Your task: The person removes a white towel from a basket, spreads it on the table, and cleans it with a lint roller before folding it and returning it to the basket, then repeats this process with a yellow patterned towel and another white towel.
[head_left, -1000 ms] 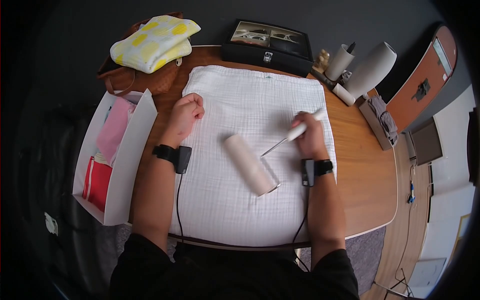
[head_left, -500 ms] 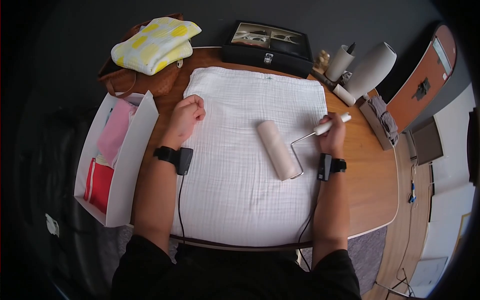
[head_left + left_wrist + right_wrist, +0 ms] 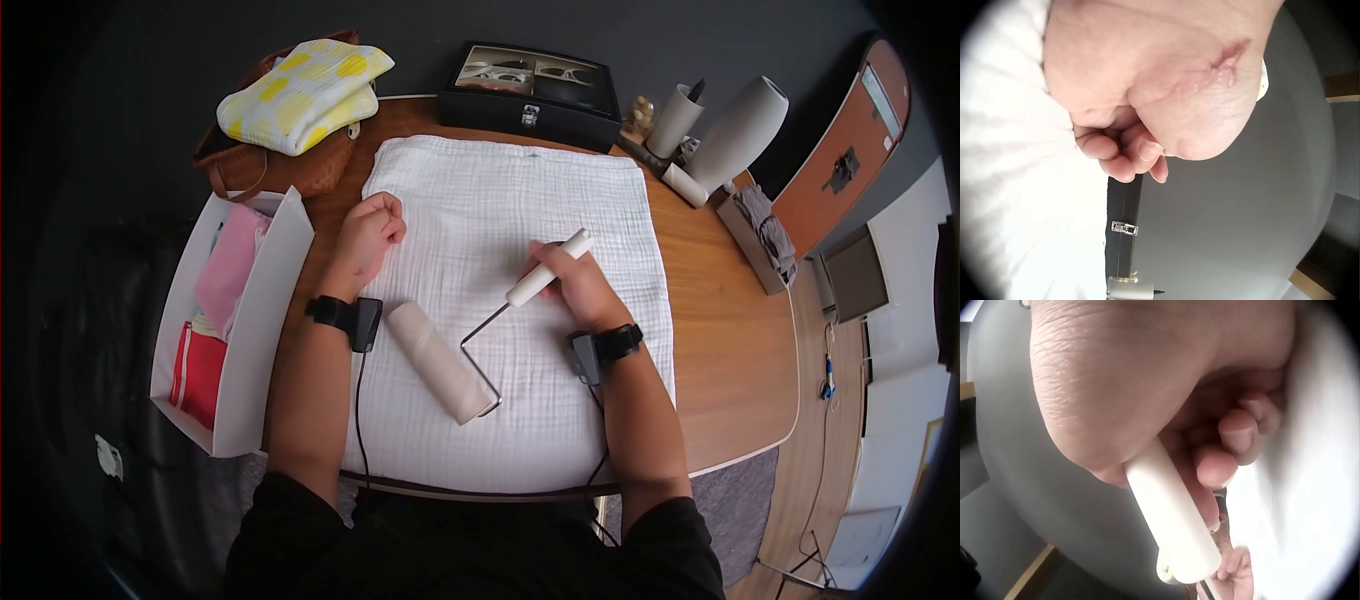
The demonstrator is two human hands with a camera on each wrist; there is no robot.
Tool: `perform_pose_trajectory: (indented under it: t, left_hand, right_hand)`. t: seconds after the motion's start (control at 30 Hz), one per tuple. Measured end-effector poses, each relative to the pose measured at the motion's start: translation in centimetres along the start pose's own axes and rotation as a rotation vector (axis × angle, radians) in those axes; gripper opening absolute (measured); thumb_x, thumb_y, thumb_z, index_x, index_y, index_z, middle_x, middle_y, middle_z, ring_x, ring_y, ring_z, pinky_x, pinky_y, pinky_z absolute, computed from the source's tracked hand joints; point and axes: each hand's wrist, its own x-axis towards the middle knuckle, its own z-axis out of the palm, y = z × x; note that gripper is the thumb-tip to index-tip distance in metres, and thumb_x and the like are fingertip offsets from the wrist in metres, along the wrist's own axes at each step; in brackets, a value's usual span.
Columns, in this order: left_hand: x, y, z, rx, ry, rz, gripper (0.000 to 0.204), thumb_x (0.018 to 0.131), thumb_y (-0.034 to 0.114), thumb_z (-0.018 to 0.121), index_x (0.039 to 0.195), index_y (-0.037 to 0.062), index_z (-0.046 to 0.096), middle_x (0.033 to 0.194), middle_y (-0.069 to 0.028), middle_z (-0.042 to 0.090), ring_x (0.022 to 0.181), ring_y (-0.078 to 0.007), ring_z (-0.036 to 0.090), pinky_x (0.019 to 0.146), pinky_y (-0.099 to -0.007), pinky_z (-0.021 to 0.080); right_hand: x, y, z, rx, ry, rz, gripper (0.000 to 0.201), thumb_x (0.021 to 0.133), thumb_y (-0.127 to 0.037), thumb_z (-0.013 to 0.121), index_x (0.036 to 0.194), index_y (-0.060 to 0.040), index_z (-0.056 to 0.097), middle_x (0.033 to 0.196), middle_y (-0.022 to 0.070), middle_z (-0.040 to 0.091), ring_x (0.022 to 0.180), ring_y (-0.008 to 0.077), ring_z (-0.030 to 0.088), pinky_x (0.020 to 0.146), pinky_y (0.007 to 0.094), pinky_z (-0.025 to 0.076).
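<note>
A lint roller lies across a white muslin cloth (image 3: 560,430) on the wooden table, its pale sticky roll (image 3: 438,362) slanting near the cloth's left half. My right hand (image 3: 580,288) grips the roller's white handle (image 3: 548,266) between thumb and fingers; a bent metal rod joins handle and roll. In the right wrist view the handle (image 3: 1172,512) runs out from under the thumb. My left hand (image 3: 368,240) rests on the cloth's left edge, fingers loosely curled with nothing in them, as the left wrist view of the fingers (image 3: 1132,156) also shows.
Left stands a white box (image 3: 262,330) with folded pink and red cloths. Behind it, a brown bag (image 3: 320,165) carries a yellow-dotted cloth (image 3: 300,95). A black glasses case (image 3: 530,110) is at the back; a white vase (image 3: 740,135) and a small bin (image 3: 755,240) stand right.
The lint roller first went right across the cloth with my right hand, then back left and nearer to me, now further left than at first. My left hand stayed in place.
</note>
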Motion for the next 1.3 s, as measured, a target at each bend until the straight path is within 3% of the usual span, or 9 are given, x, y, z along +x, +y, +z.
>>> perform_pose_trajectory:
  t: [0.07, 0.23, 0.3, 0.37, 0.5, 0.73, 0.87, 1.13, 1.3]
  left_hand:
    - [0.0, 0.0, 0.0, -0.004, -0.012, 0.003, 0.013, 0.095, -0.003, 0.045, 0.097, 0.0042, 0.056, 0.075, 0.0017, 0.044, 0.072, -0.013, 0.046, 0.073, -0.0269, 0.038]
    - [-0.3, 0.6, 0.4, 0.02, -0.009, -0.004, 0.012, 0.096, -0.002, 0.046, 0.096, 0.0041, 0.056, 0.075, 0.002, 0.044, 0.072, -0.0129, 0.046, 0.073, -0.0265, 0.038]
    - [-0.2, 0.5, 0.2, 0.008, -0.018, 0.0, 0.012, 0.096, -0.002, 0.046, 0.096, 0.004, 0.057, 0.075, 0.0018, 0.044, 0.072, -0.0128, 0.046, 0.073, -0.0263, 0.038]
    - [-0.1, 0.4, -0.1, 0.01, -0.017, 0.002, 0.012, 0.096, -0.002, 0.046, 0.096, 0.0035, 0.056, 0.075, 0.0015, 0.045, 0.072, -0.0127, 0.046, 0.073, -0.0263, 0.039]
    - [0.4, -0.3, -0.4, -0.003, -0.017, 0.001, 0.012, 0.095, -0.002, 0.045, 0.096, 0.0028, 0.056, 0.075, 0.0013, 0.045, 0.072, -0.0126, 0.046, 0.072, -0.0263, 0.039]
    - [-0.1, 0.3, 0.1, 0.015, 0.0, -0.005, 0.013, 0.095, -0.002, 0.045, 0.096, 0.0037, 0.056, 0.074, 0.0018, 0.044, 0.071, -0.0128, 0.046, 0.073, -0.0271, 0.038]
    - [0.0, 0.1, -0.1, 0.011, -0.017, 0.001, 0.013, 0.095, -0.003, 0.045, 0.096, 0.0039, 0.056, 0.074, 0.0022, 0.043, 0.071, -0.0129, 0.046, 0.073, -0.0273, 0.038]
    - [-0.2, 0.3, 0.2, -0.004, -0.005, -0.004, 0.012, 0.096, -0.002, 0.045, 0.096, 0.0037, 0.056, 0.074, 0.0017, 0.045, 0.071, -0.0129, 0.046, 0.072, -0.0265, 0.039]
    - [0.1, 0.0, -0.3, 0.01, -0.021, 0.001, 0.012, 0.097, -0.002, 0.046, 0.096, 0.0035, 0.056, 0.074, 0.0015, 0.045, 0.071, -0.013, 0.046, 0.072, -0.0265, 0.039]
  right_hand:
    - [0.7, 0.8, -1.9, -0.034, 0.08, -0.04, 0.039, 0.103, -0.038, 0.066, 0.084, -0.005, 0.076, 0.077, 0.0043, 0.07, 0.07, 0.013, 0.06, 0.067, 0.0291, 0.048]
    - [2.8, 3.5, -11.4, 0.431, 0.516, -0.385, 0.016, 0.1, -0.016, 0.062, 0.098, -0.0006, 0.066, 0.082, 0.0089, 0.067, 0.075, 0.0191, 0.063, 0.069, 0.0366, 0.053]
    - [2.7, 3.5, -15.0, 0.341, 0.821, -0.34, 0.019, 0.096, -0.022, 0.067, 0.093, -0.0035, 0.066, 0.084, 0.0072, 0.066, 0.07, 0.0167, 0.06, 0.065, 0.0338, 0.049]
    - [1.3, 2.3, -15.4, 0.353, 0.889, -0.264, 0.023, 0.095, -0.027, 0.067, 0.088, -0.0049, 0.065, 0.081, 0.0058, 0.064, 0.068, 0.0161, 0.059, 0.064, 0.0323, 0.047]
    - [2.3, 2.6, -13.2, 0.25, 0.858, -0.266, 0.028, 0.095, -0.03, 0.068, 0.09, -0.0023, 0.069, 0.081, 0.0062, 0.066, 0.071, 0.0163, 0.059, 0.064, 0.0336, 0.046]
    - [1.4, 0.3, -2.5, -0.026, 0.27, -0.171, 0.042, 0.105, -0.037, 0.067, 0.083, -0.0025, 0.075, 0.068, 0.0034, 0.063, 0.061, 0.0116, 0.053, 0.058, 0.0292, 0.041]
    - [1.2, 0.1, -2.8, 0.018, 0.275, -0.199, 0.043, 0.105, -0.038, 0.066, 0.083, -0.0026, 0.074, 0.069, 0.0043, 0.064, 0.06, 0.0118, 0.053, 0.058, 0.0292, 0.042]
    - [2.3, 2.8, -15.2, 0.387, 1.012, -0.399, 0.029, 0.096, -0.027, 0.068, 0.082, -0.0023, 0.069, 0.078, 0.0042, 0.063, 0.063, 0.0135, 0.051, 0.061, 0.0333, 0.04]
    - [1.9, 2.1, -13.7, 0.377, 1.106, -0.444, 0.032, 0.1, -0.029, 0.068, 0.082, -0.0037, 0.068, 0.08, 0.0043, 0.065, 0.067, 0.0141, 0.054, 0.061, 0.0345, 0.041]
